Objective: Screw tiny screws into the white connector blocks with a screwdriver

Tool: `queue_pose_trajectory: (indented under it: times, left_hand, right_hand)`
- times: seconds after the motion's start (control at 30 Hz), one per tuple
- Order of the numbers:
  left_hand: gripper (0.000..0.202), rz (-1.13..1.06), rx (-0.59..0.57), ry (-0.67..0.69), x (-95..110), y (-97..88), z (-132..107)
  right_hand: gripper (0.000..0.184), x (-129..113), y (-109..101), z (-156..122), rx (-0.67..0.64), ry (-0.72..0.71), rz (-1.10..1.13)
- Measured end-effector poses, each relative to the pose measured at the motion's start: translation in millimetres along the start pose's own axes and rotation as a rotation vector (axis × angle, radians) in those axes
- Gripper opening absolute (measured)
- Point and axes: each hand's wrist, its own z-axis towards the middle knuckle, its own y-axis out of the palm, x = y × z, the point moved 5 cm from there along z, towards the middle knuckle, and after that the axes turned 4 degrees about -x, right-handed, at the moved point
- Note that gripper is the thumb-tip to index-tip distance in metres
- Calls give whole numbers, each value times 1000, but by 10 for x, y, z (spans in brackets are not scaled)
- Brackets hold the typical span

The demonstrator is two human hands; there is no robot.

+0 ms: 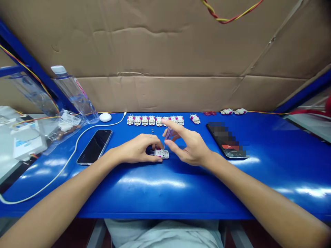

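My left hand (139, 148) rests on the blue table (165, 193), its fingers curled down on a small white and magenta part (161, 154) that lies flat. My right hand (187, 144) hovers just right of that part. Its thumb and middle fingers pinch a thin translucent purple screwdriver (168, 135) that stands upright with its tip on the part, while the index finger stretches out above. Two tiny screws (152, 130) lie just beyond the hands.
A row of several like parts (155, 120) lines the table's far edge, with more (232, 111) to the right. A dark phone (95, 146) on a white cable lies at left, another phone (227, 140) at right. A water bottle (74, 93) and cardboard wall stand behind.
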Motion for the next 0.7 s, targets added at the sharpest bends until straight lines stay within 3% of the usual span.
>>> queue_pose_trajectory:
  times: [0.2,0.33,0.47,0.6,0.7]
  left_hand:
    - [29,5,2,-1,9,-1,-3]
    - [30,2,6,8,19,-2,-10]
    - [31,20,-10,-1,12,10,-10]
    - [32,12,-1,4,0,10,-5]
    - [32,6,-3,9,-3,11,-3]
  right_hand:
    - [59,0,-11,-31,76,2,-88]
    - [62,-1,9,-37,41,29,-66]
    - [57,-24,-37,-40,122,4,-90]
    - [61,-31,13,-31,48,-5,-15]
    - [57,-41,22,-32,83,-3,-1]
